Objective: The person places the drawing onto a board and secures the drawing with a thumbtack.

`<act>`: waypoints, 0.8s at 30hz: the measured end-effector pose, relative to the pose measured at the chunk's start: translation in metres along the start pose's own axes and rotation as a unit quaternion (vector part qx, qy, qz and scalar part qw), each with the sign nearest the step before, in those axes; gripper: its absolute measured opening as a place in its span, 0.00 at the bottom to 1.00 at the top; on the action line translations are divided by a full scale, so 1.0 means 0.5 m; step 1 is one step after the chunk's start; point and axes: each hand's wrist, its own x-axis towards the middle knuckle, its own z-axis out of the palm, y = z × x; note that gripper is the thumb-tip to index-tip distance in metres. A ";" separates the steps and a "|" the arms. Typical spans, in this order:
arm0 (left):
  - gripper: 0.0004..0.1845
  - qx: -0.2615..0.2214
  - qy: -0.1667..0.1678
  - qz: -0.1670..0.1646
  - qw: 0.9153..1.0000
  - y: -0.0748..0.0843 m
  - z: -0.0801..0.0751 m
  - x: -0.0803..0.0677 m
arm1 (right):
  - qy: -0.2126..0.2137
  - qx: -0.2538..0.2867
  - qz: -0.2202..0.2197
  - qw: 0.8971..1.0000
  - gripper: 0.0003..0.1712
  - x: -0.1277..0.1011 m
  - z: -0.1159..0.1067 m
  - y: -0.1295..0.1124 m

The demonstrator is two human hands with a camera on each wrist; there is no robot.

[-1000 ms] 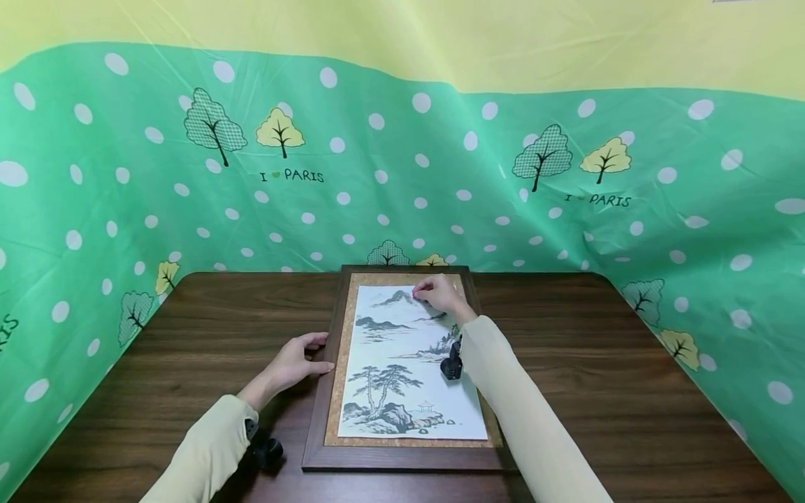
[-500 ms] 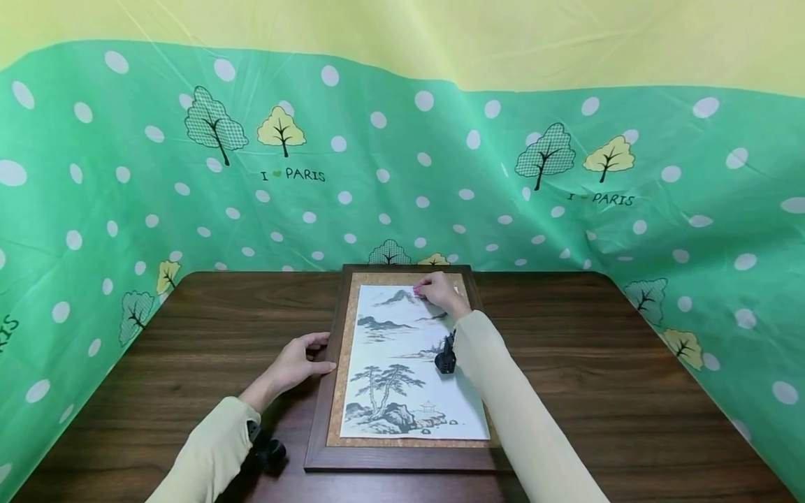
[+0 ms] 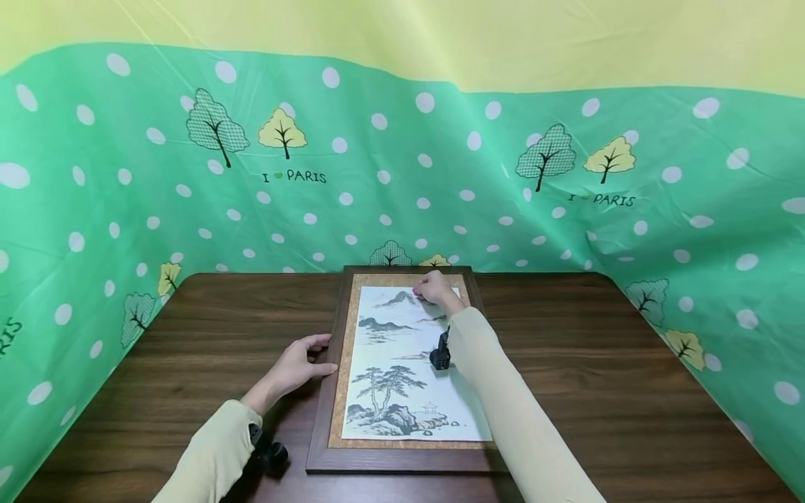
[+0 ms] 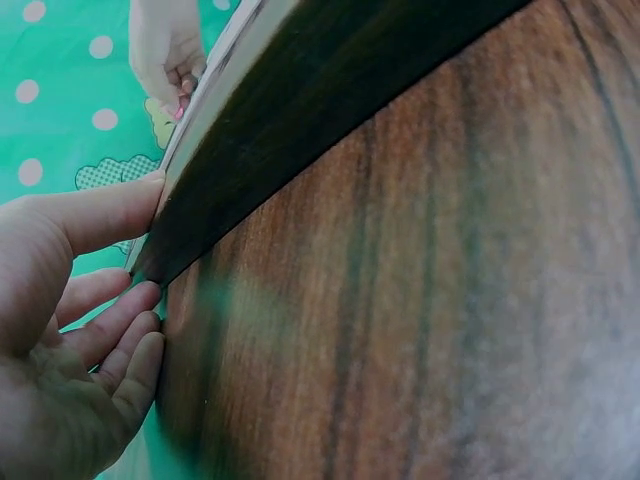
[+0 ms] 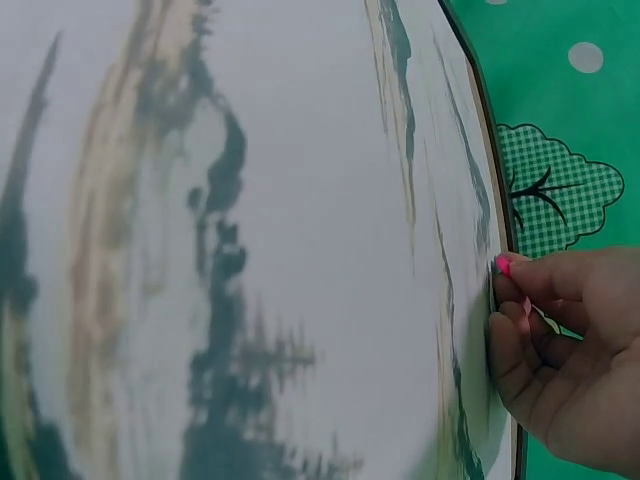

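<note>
1. Framed ink landscape painting [image 3: 411,363] lies flat on the dark wooden table [image 3: 629,377], its long side running away from the person and its far end near the green dotted tablecloth backdrop [image 3: 440,175]; the dark wood frame [image 3: 321,419] encloses a cork-coloured mat and a white sheet painted with mountains, pines and a small pavilion.
2. Right hand [image 3: 435,288] rests at the far end of the sheet, fingers curled close together; in the right wrist view the fingertips [image 5: 510,275] pinch a small pink object [image 5: 503,265] against the paper's top edge; what that object is cannot be told.
3. Left hand [image 3: 295,365] sits on the table against the frame's left side; the left wrist view shows the thumb [image 4: 100,215] laid on the frame's upper edge and the other fingers [image 4: 115,330] loosely extended, touching its outer side.
4. Both forearms wear pale yellow sleeves [image 3: 522,412]; a black wrist camera [image 3: 439,356] hangs under the right sleeve above the painting, and another [image 3: 272,454] sits at the left wrist just above the table.
</note>
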 end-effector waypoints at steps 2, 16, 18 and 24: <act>0.31 -0.004 0.001 -0.002 1.000 0.001 0.001 0.000 | -0.004 0.002 0.004 1.000 0.23 0.001 -0.001 0.000; 0.31 0.004 0.007 -0.004 1.000 0.002 0.002 -0.001 | 0.013 -0.006 0.024 1.000 0.11 0.006 0.005 -0.010; 0.31 0.007 0.007 -0.003 1.000 0.002 0.001 -0.002 | 0.019 0.000 0.035 0.999 0.13 0.009 0.007 -0.010; 0.31 0.013 0.009 -0.013 1.000 0.000 0.004 0.001 | 0.042 0.022 0.071 0.996 0.22 0.016 0.012 -0.010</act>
